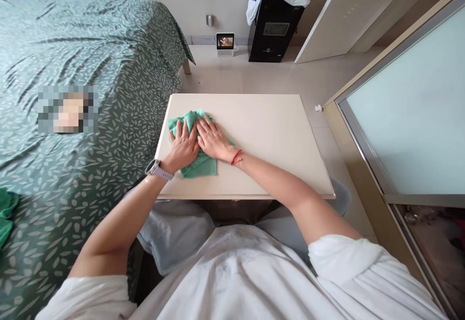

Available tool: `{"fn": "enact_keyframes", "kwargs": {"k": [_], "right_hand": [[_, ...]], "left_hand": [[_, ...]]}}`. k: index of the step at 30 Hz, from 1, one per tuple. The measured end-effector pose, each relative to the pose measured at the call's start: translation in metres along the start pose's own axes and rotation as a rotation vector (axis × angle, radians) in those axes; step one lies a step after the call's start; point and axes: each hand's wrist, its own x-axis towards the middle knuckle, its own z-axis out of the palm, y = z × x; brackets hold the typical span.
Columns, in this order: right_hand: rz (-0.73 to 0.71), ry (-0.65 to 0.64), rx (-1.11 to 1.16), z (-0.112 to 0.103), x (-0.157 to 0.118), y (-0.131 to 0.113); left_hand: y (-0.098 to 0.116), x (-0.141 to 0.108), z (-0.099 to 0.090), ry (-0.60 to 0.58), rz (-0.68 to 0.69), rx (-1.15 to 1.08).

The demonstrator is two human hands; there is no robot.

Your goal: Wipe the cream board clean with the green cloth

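Note:
A crumpled green cloth (199,169) lies on the left part of a small cream table (269,131). My left hand (182,144) presses flat on the cloth, fingers spread, with a watch on its wrist. Beside it, my right hand (214,139) also lies flat on the cloth, its fingers stretched toward the far left; a red string bracelet circles that wrist. The two hands are close together near the thumbs. Part of the cloth is hidden under the palms.
A bed with a green leaf-patterned cover (119,92) stands at the left, holding a blurred-out item (69,112) and a green cloth piece (6,213). Beyond the table are a small screen (225,43) and a black cabinet (271,39) topped with clothes. A sliding glass door (410,107) is at right.

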Motion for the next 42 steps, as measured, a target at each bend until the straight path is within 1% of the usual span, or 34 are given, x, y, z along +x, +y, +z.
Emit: {"fn": "enact_keyframes", "kwargs": {"k": [1,4,7,9,11,14,17,20,23,25,28,30,32,33,35,36,37,38,39,40,41,42], "right_hand": [[0.032,0.001,0.004,-0.004,0.014,0.009],[0.123,0.004,0.017,-0.018,0.053,0.033],[0.194,-0.010,0.022,-0.033,0.077,0.047],[0.217,-0.029,0.016,-0.040,0.086,0.052],[0.230,-0.044,0.008,-0.045,0.090,0.053],[0.236,-0.045,0.005,-0.045,0.092,0.055],[0.225,-0.030,0.011,-0.040,0.089,0.057],[0.195,0.003,0.028,-0.030,0.073,0.058],[0.146,0.025,0.016,-0.021,0.038,0.052],[0.110,0.024,-0.004,-0.016,0.006,0.043],[0.065,0.032,-0.020,-0.012,-0.051,0.024],[0.044,0.033,-0.022,-0.010,-0.091,0.011],[0.017,0.019,-0.023,-0.009,-0.131,0.001],[0.000,0.010,-0.025,-0.008,-0.151,-0.003],[-0.024,0.000,-0.029,-0.007,-0.184,-0.009],[-0.029,-0.004,-0.034,-0.007,-0.197,-0.010],[-0.031,-0.012,-0.038,-0.007,-0.206,-0.011],[-0.029,-0.027,-0.043,-0.008,-0.211,-0.010],[-0.024,-0.045,-0.049,-0.010,-0.212,-0.009],[-0.018,-0.058,-0.055,-0.014,-0.209,-0.008],[-0.011,-0.072,-0.060,-0.018,-0.203,-0.006],[-0.001,-0.085,-0.065,-0.022,-0.195,-0.004]], "left_hand": [[-0.001,0.019,-0.006,-0.020,-0.005,-0.008],[-0.001,0.070,-0.019,-0.018,0.005,-0.049],[0.001,0.104,-0.028,0.000,0.003,-0.084],[0.002,0.116,-0.032,0.010,-0.005,-0.100],[0.003,0.121,-0.034,0.012,-0.014,-0.106],[0.004,0.123,-0.034,0.020,-0.021,-0.102],[0.004,0.119,-0.029,0.043,-0.021,-0.111],[0.008,0.105,-0.019,0.066,0.003,-0.120],[0.019,0.074,-0.009,0.071,0.020,-0.102],[0.029,0.045,-0.003,0.066,0.019,-0.061],[0.049,-0.005,0.008,0.034,0.023,0.019],[0.063,-0.040,0.020,0.017,0.029,0.072],[0.076,-0.075,0.040,0.034,0.053,0.120],[0.082,-0.091,0.050,0.091,0.066,0.137],[0.093,-0.119,0.069,0.377,0.152,0.132],[0.098,-0.129,0.074,0.466,0.193,0.130],[0.102,-0.136,0.076,0.470,0.214,0.135],[0.105,-0.139,0.073,0.384,0.218,0.150],[0.109,-0.138,0.067,0.226,0.203,0.172],[0.112,-0.133,0.057,0.084,0.186,0.188],[0.114,-0.125,0.044,-0.087,0.160,0.204],[0.117,-0.114,0.030,-0.201,0.140,0.208]]}}
